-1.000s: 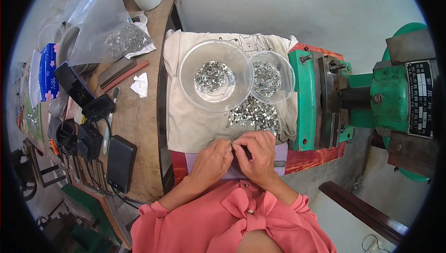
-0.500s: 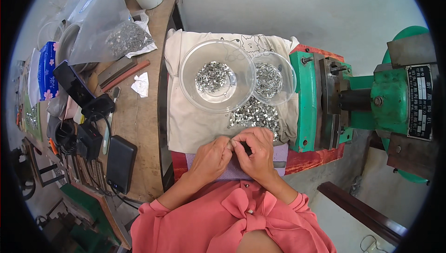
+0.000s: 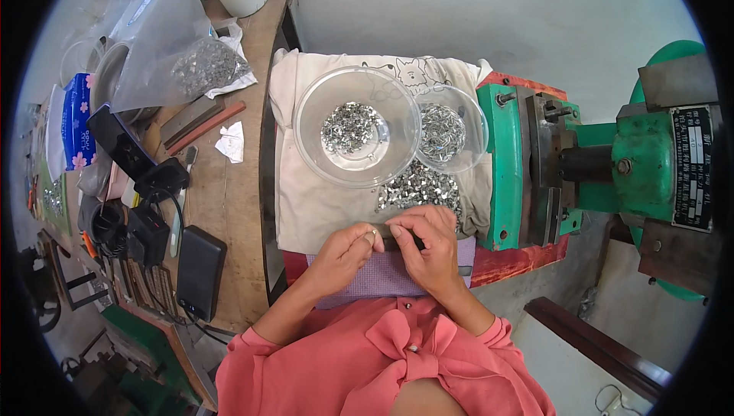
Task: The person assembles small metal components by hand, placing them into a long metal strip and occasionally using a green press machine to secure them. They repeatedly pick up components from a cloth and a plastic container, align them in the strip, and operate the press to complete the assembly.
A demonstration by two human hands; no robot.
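Below loose metal pieces (image 3: 420, 190): left hand (image 3: 344, 251), right hand (image 3: 428, 251) fingers pinch dark bar (image 3: 397, 242); cloth edge close.

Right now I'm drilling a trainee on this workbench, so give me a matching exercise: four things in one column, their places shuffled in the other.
Things:
1. large clear bowl
2. loose pile of small metal parts
3. green machine
4. black flat device

Places:
A. on the wooden bench, left of the person
B. on the cloth, just beyond the hands
C. at the right
D. on the cloth, left of the small clear bowl

Pairs: 1-D, 2-B, 3-C, 4-A
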